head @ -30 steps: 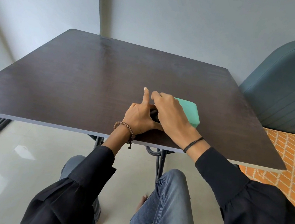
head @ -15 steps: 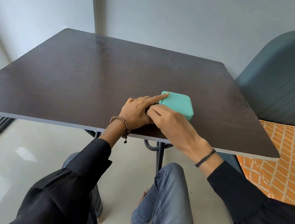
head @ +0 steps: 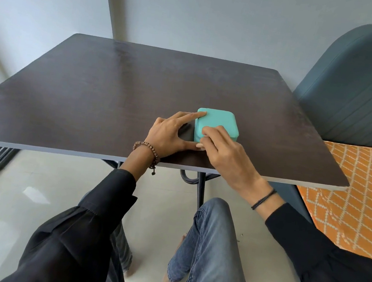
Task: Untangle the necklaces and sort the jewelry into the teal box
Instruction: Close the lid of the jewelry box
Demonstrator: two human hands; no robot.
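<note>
Nearest you, well short of the teal box: your knees in jeans and both black sleeves. A bit closer to the box are a bead bracelet on the left wrist and a thin black cord band on the right wrist.

Your left hand sits just left of the box. The idx finger is straight, w/ its tip touching the box's far-left top corner. The thumb lies flat toward the box's near-left corner. A strip of tabletop shows btwn palm and box wall. The other fingers are tucked under and hard to see. This hand is spread and only touching the box, not clamping it.

Your right hand comes in from the box's near-right side. Its fingers curl over the near edge w/ tips on the lid, and the thumb is low at the near-left corner, beside your left thumb — so it has hold of the box.

The box has its lid down and sits flat on the dark table, close to your edge.

Beyond the box the tabletop runs on. Far right of the box is a blue-grey chair, w/ an orange patterned rug on the floor on the same side, nearer you. Behind the box is a pale wall.
</note>
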